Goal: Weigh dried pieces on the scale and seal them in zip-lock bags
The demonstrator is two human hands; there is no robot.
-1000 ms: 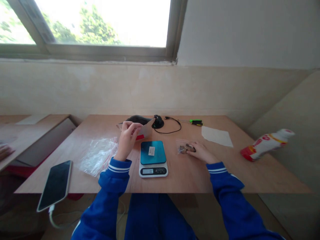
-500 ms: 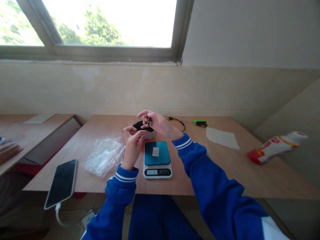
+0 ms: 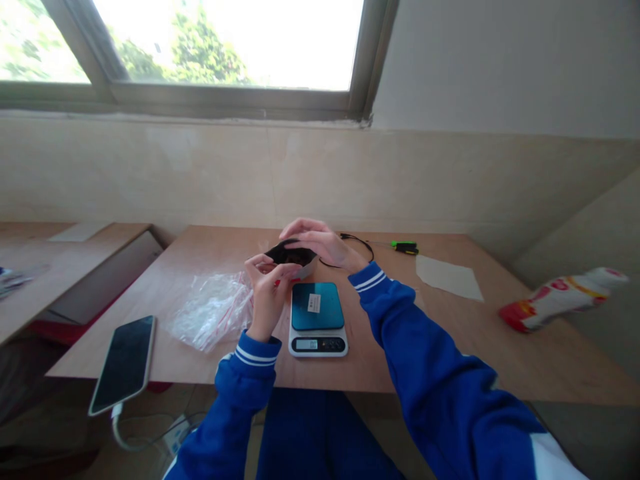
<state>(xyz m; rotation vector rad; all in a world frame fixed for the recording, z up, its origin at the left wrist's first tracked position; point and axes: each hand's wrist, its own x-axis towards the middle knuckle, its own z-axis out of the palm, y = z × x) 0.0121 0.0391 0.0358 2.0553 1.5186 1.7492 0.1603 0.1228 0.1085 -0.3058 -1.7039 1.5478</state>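
Note:
A pouch [image 3: 306,268] with a dark inside and a pale, partly red outside stands at the back of the table, its mouth spread. My left hand [image 3: 270,287] pinches its near left rim between thumb and fingers. Over the far right side of the mouth is my right hand [image 3: 323,243], fingers stretched out and nothing visible in them; whether they touch the rim I cannot tell. Small brownish contents show dimly inside. Just in front of the pouch lies a kitchen scale [image 3: 327,310] with a blue-green plate, a white label and a lit display.
Clear zip bags [image 3: 213,313] lie left of the scale. A phone [image 3: 123,363] with a plugged-in cable overhangs the table's front left edge. Toward the back right are a black cable [image 3: 363,243], screwdrivers [image 3: 404,248] and paper [image 3: 449,277]. A red-and-white bottle [image 3: 560,300] is at far right.
My right hand, earlier closed around a small brown piece above the pouch, now has its fingers extended over the mouth without it. The pouch's mouth shows wider. A person's hand at far left has gone from view.

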